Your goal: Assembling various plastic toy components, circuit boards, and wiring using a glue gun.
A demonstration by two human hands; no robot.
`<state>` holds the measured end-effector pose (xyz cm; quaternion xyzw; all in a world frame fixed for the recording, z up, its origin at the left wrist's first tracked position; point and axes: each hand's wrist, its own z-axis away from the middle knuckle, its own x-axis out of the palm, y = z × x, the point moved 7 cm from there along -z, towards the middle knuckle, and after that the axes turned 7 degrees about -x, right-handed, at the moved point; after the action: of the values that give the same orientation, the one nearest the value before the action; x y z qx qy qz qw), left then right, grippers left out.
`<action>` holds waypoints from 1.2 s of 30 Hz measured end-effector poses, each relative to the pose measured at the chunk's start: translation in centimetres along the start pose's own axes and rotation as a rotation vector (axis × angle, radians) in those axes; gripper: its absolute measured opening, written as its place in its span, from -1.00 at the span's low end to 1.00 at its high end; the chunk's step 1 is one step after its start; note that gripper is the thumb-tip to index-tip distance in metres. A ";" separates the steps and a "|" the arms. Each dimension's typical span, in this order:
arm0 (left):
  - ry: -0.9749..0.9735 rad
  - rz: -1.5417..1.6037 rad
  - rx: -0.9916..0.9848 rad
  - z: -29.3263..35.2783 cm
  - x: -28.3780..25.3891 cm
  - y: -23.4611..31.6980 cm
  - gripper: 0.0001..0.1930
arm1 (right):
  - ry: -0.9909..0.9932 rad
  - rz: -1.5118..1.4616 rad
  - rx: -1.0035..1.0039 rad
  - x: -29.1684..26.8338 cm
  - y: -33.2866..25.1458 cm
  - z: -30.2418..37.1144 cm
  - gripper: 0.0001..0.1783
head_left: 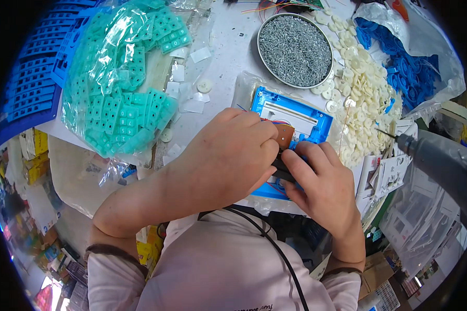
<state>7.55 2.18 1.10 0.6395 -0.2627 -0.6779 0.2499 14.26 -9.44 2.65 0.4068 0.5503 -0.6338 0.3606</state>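
Observation:
A blue plastic housing (323,120) with a pale inner panel lies in front of me at the table's near edge. My left hand (238,150) is curled over its left side, closed, its fingertips hidden from view. Beside its knuckles, a brown circuit board (285,136) with thin coloured wires (275,122) sits in the housing. My right hand (324,181) grips a black part (283,170) from the right, thumb below and fingers above. The far end of that part runs under my left hand.
A round dish (294,51) of small metal screws stands beyond the housing. Cream plastic discs (366,78) and blue parts (410,70) are heaped right. Bagged turquoise keypads (127,111) and blue plastic panels (36,67) lie left. A grey electric screwdriver (425,153) juts in at right.

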 end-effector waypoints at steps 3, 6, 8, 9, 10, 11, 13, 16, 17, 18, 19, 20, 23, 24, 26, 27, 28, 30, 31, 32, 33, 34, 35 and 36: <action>-0.001 0.024 -0.002 -0.2 -0.1 -0.2 -0.72 | 0.005 -0.021 0.009 0.0 0.1 0.0 -0.43; -0.008 0.045 0.015 -0.5 -0.3 -0.4 -0.77 | 0.027 -0.055 0.021 0.2 0.4 0.1 -0.41; -0.002 0.079 0.033 -0.8 -0.5 -0.8 -0.82 | 0.046 -0.067 0.026 0.3 0.6 0.2 -0.40; 0.006 0.106 0.045 -1.0 -0.5 -1.2 -0.84 | 0.057 -0.069 0.029 0.4 0.6 0.3 -0.40; 0.015 0.132 0.057 -1.2 -0.5 -1.5 -0.86 | 0.068 -0.072 0.032 0.4 0.7 0.4 -0.40; 0.039 0.164 0.079 -1.4 -0.6 -1.7 -0.87 | 0.084 -0.075 0.025 0.5 0.7 0.4 -0.39; 0.087 0.226 0.120 -1.7 -0.8 -1.8 -0.90 | 0.118 -0.084 0.010 0.5 0.8 0.5 -0.38; 0.078 0.232 0.132 -2.1 -1.1 -1.7 -0.92 | 0.166 -0.100 0.023 0.6 0.9 0.6 -0.36; 0.064 0.229 0.126 -2.3 -1.1 -1.7 -0.92 | 0.173 -0.101 0.016 0.6 0.9 0.5 -0.36; 0.047 0.229 0.121 -2.5 -1.0 -1.8 -0.91 | 0.179 -0.102 0.010 0.6 0.9 0.5 -0.35; 0.032 0.228 0.116 -2.7 -1.0 -1.8 -0.91 | 0.186 -0.102 0.005 0.6 0.9 0.5 -0.35; -0.007 0.224 0.110 -2.9 -1.0 -2.0 -0.91 | 0.189 -0.104 -0.001 0.6 0.9 0.5 -0.36; -0.108 0.212 0.089 -3.4 -1.1 -2.5 -0.89 | 0.197 -0.114 -0.020 0.7 1.0 0.5 -0.36; -0.131 0.210 0.083 -3.5 -1.2 -2.7 -0.88 | 0.200 -0.117 -0.023 0.6 1.0 0.5 -0.37; -0.157 0.202 0.081 -3.7 -1.3 -2.8 -0.87 | 0.203 -0.123 -0.026 0.6 1.0 0.5 -0.37; -0.161 0.195 0.086 -3.7 -1.4 -2.8 -0.87 | 0.202 -0.125 -0.026 0.6 1.0 0.5 -0.38; -0.164 0.189 0.092 -3.8 -1.4 -2.7 -0.86 | 0.202 -0.127 -0.025 0.6 1.0 0.5 -0.38; -0.131 0.214 0.102 -3.9 -1.5 -2.7 -0.86 | 0.200 -0.144 -0.024 0.5 0.9 0.4 -0.38; -0.114 0.228 0.107 -3.9 -1.5 -2.8 -0.86 | 0.198 -0.152 -0.024 0.5 1.0 0.4 -0.39; -0.097 0.222 0.121 -3.8 -1.4 -2.7 -0.86 | 0.205 -0.161 -0.028 0.4 1.0 0.4 -0.39; -0.081 0.217 0.137 -3.8 -1.3 -2.7 -0.86 | 0.211 -0.169 -0.030 0.4 1.0 0.4 -0.38; -0.065 0.213 0.153 -3.7 -1.3 -2.6 -0.86 | 0.217 -0.176 -0.033 0.5 1.1 0.4 -0.38; -0.060 0.215 0.148 -3.7 -1.3 -2.5 -0.87 | 0.224 -0.184 -0.031 0.5 1.1 0.5 -0.38; -0.055 0.217 0.143 -3.6 -1.3 -2.4 -0.88 | 0.232 -0.192 -0.028 0.5 1.2 0.5 -0.38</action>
<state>11.23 4.68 0.23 0.6046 -0.3848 -0.6438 0.2681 15.06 -10.14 1.73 0.4178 0.6336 -0.6061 0.2380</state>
